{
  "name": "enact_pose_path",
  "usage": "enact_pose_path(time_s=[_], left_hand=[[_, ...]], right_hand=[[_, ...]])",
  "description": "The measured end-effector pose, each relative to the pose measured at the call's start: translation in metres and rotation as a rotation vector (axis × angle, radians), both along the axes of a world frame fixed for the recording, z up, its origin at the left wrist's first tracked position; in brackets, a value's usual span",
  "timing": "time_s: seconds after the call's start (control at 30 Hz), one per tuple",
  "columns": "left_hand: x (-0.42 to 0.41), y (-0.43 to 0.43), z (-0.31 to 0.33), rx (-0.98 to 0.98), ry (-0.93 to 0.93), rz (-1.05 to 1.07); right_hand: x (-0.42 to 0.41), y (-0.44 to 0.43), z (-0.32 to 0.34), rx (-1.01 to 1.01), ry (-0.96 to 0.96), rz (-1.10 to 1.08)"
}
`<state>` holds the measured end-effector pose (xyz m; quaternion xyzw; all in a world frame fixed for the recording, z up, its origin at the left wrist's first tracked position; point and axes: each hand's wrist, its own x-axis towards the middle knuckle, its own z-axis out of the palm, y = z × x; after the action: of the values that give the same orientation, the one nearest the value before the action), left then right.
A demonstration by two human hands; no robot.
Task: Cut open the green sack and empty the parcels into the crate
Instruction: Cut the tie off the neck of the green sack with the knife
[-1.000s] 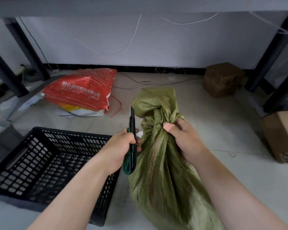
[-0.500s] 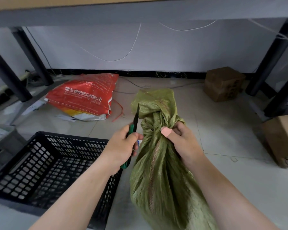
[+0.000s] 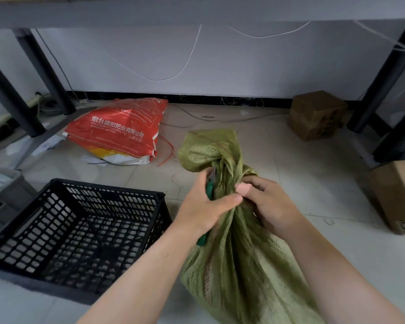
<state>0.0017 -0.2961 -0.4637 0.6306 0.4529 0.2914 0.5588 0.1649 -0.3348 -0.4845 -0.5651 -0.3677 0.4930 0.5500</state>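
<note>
- The green sack [image 3: 239, 265] stands on the tiled floor [image 3: 302, 183], just right of the black crate [image 3: 75, 232], with its neck tied in a knot and the loose top flopping toward the wall.
- The left hand [image 3: 206, 206] is closed around a green-handled knife [image 3: 208, 190]; its fingers are wrapped tight on the handle and the thumb lies across the sack's neck.
- The knife's upper end is pushed in against the knot, and the blade is blurred and mostly hidden by fabric, so how far it has entered cannot be told. The butt of the handle shows below the wrist.
- The right hand [image 3: 269, 204] grips the neck of the sack from the right side, fingers curled and pressed into the gathered cloth just under the knot; one fingertip carries a pink plaster [image 3: 243, 189].
- The two hands are touching at the neck of the sack.
- The crate sits open on the floor to the left, and no parcels show inside it.
- Behind it lies a red bag [image 3: 119, 132] with white printed characters, flat on the floor near the wall.
- A brown cardboard box [image 3: 318, 115] sits by the wall on the right, and another box [image 3: 395, 195] stands at the right edge.
- Dark desk legs [image 3: 384, 78] frame both sides, and a white cord [image 3: 187, 59] hangs along the wall.
</note>
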Motion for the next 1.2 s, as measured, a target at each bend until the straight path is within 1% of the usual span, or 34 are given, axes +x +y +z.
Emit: enact_pose_path(time_s=[0.03,0.1,0.2,0.3,0.4,0.47,0.53,0.6,0.63,0.7,0.8,0.83,0.87,0.9,0.97,1.0,1.1,1.2], left_hand=[[0.004,-0.002,-0.004,0.031,0.064,-0.006],[0.009,-0.003,-0.011,0.096,0.164,0.045],[0.001,-0.002,-0.017,0.133,0.255,0.129],[-0.017,0.004,-0.015,0.097,0.282,0.212],[-0.037,0.012,-0.009,0.049,0.276,0.254],[-0.049,0.015,-0.004,0.041,0.300,0.255],[-0.060,0.019,0.001,0.051,0.348,0.279],[-0.071,0.023,0.004,0.057,0.392,0.326],[-0.076,0.025,0.006,0.055,0.404,0.352],[-0.082,0.030,0.005,0.043,0.402,0.418],[-0.089,0.034,0.003,0.029,0.380,0.476],[-0.091,0.036,0.002,0.025,0.376,0.485],[-0.094,0.038,0.001,0.020,0.379,0.485],[-0.097,0.040,-0.001,0.010,0.386,0.480],[-0.101,0.041,-0.003,-0.004,0.398,0.470],[-0.102,0.043,-0.006,-0.007,0.399,0.468],[-0.103,0.049,-0.013,0.002,0.403,0.479],[-0.098,0.057,-0.021,0.020,0.412,0.493]], right_hand=[[0.002,-0.001,-0.001,-0.018,0.026,0.016],[0.005,-0.004,-0.005,-0.059,0.091,0.046],[0.007,0.004,-0.018,-0.101,0.140,-0.016],[0.006,0.022,-0.032,-0.121,0.029,-0.096],[0.002,0.037,-0.044,-0.179,-0.103,-0.025],[-0.004,0.045,-0.047,-0.237,-0.141,0.029],[-0.011,0.052,-0.049,-0.303,-0.020,0.088],[-0.021,0.054,-0.051,-0.391,0.170,0.138],[-0.028,0.054,-0.055,-0.440,0.203,0.171],[-0.047,0.052,-0.067,-0.524,0.068,0.262],[-0.071,0.054,-0.087,-0.486,-0.084,0.391],[-0.074,0.056,-0.088,-0.450,-0.118,0.402],[-0.069,0.060,-0.092,-0.419,-0.124,0.374],[-0.065,0.064,-0.091,-0.392,-0.089,0.313],[-0.045,0.077,-0.095,-0.370,-0.016,0.150],[-0.034,0.085,-0.100,-0.364,-0.012,0.076],[-0.003,0.109,-0.108,-0.343,-0.149,-0.069],[0.017,0.125,-0.116,-0.394,-0.294,-0.162]])
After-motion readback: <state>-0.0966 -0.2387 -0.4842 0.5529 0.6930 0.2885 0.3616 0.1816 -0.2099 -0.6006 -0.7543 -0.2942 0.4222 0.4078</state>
